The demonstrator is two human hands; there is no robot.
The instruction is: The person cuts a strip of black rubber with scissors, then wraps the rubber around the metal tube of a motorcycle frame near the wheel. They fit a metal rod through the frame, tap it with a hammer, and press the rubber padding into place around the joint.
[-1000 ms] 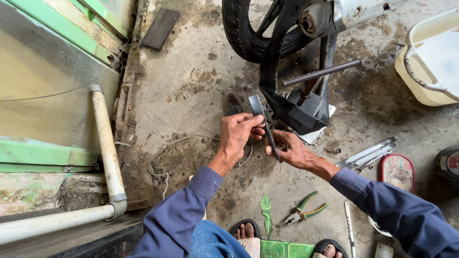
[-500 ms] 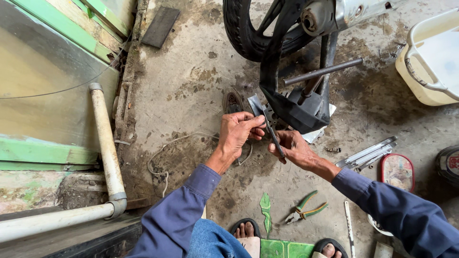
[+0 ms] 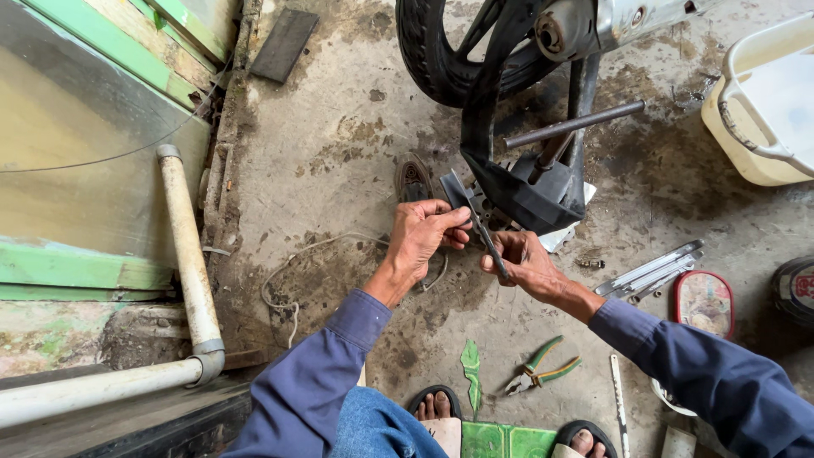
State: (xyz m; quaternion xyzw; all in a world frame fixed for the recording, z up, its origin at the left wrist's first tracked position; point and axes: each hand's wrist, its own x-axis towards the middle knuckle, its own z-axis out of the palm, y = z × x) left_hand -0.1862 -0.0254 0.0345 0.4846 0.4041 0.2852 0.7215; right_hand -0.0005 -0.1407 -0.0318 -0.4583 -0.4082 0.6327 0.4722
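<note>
Left hand (image 3: 421,235): our grip is closed, pinching the upper end of the flat metal strip (image 3: 475,222).
Right hand (image 3: 519,260): our grip is closed around the strip's lower end.
Strip: just beside the black motorcycle stand (image 3: 526,191).
Pliers (image 3: 543,366): on the floor, well short of the stand.

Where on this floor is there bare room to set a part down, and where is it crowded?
Bare concrete lies between the white pipe and the tyre, above the loose cord. A smaller patch sits between the left hand and the pliers. Right of the right hand, wrenches, a red tin and a tub crowd it.
</note>
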